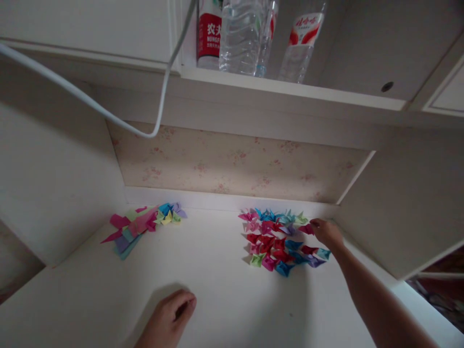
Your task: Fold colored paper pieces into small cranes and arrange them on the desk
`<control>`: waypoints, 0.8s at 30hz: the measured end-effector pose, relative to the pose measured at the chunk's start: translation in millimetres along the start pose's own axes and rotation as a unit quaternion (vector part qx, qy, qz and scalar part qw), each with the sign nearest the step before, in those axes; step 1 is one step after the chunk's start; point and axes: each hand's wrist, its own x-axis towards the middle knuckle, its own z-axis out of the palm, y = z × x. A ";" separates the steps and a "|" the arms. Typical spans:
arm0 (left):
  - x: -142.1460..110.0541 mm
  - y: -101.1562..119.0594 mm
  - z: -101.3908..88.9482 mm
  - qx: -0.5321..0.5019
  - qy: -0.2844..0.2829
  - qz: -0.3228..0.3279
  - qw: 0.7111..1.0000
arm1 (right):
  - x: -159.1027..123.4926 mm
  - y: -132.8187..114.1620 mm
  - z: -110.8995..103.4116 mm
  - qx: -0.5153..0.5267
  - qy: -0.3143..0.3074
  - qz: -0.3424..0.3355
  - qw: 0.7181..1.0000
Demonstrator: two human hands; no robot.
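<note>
My right hand (327, 233) reaches to the far right of the white desk, its fingertips pinched on a dark pink folded paper crane (307, 229). That crane is at the right end of a row, beside several other paper cranes (267, 242) in red, blue, pink, green and purple, set in close rows. My left hand (169, 316) rests near the front of the desk with its fingers curled closed, and nothing shows in it. At the back left lies a loose pile of coloured folded papers (136, 224), with flat strips among them.
Above the desk is a cabinet shelf (297, 89) holding several plastic bottles (241, 36). A white cable (108, 113) hangs down in front of it at the left. Side panels (406, 203) close in the desk (213, 270), and floral wallpaper (232, 164) covers the back.
</note>
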 end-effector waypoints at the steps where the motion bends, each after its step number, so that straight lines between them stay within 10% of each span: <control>1: 0.5 -1.9 0.7 0.003 0.000 -0.001 1.000 | 2.3 -0.3 2.6 -0.002 -0.002 0.001 1.000; 24: 0.8 6.4 -2.2 -0.002 0.030 -0.014 0.999 | -5.7 -6.0 7.1 0.014 0.004 0.021 1.000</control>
